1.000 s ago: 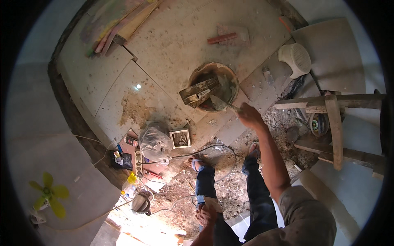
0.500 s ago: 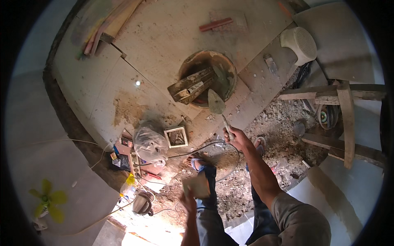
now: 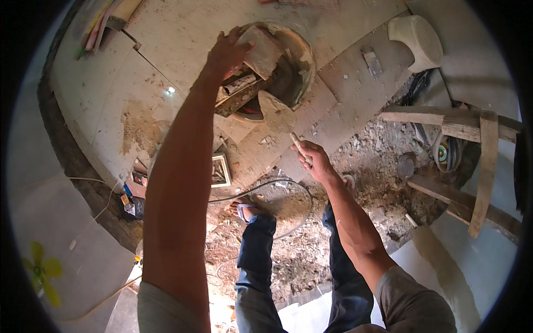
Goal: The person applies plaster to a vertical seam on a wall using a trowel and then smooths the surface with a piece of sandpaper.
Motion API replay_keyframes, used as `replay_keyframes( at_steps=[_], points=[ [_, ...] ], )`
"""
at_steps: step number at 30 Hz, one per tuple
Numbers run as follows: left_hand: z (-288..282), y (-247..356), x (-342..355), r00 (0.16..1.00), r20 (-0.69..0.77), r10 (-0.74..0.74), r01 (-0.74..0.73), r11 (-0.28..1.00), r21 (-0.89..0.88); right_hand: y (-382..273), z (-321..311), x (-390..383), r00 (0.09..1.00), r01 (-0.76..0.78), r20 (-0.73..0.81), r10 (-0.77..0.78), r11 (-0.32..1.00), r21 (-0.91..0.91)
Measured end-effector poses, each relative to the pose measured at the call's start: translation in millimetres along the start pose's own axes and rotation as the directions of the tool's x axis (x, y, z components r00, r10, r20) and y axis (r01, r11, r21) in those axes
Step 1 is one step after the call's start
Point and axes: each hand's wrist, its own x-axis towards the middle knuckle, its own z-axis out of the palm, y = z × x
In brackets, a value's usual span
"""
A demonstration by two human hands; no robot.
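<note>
The square tile (image 3: 261, 51) is over the bucket (image 3: 307, 60), gripped at its left edge by the left hand (image 3: 229, 54), fingers spread along it. Its face slants; it looks a little longer from upper left to lower right, though the slant makes that uncertain. The trowel (image 3: 276, 112) is just beside the bucket's near rim, its tip toward the upper left and its long axis running diagonally back to the handle, which the right hand (image 3: 314, 161) holds closed around it.

As far as can be judged, the tile is in hand but not laid, and grey mix (image 3: 288, 77) remains in the bucket. The trowel blade looks coated; whether it carries a load, I cannot tell.

A wooden board (image 3: 244, 99) leans on the rim under the tile. Farther out are a white box (image 3: 226, 169), a pale stool (image 3: 417, 41) and a wooden stand (image 3: 482, 172).
</note>
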Motion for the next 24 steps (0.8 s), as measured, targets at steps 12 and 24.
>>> replay_keyframes(
  at_steps=[12,24],
  points=[
    [-6,-15,-19,0.997,-0.011,-0.081,0.076,0.972,-0.222,34,-62,-163,0.946,-0.126,-0.293,0.138,0.990,0.058],
    [-15,-7,-37,0.923,0.211,-0.321,0.378,0.659,-0.650,-80,85,-109,0.893,0.112,-0.164,-0.419,0.559,-0.822]
  ],
)
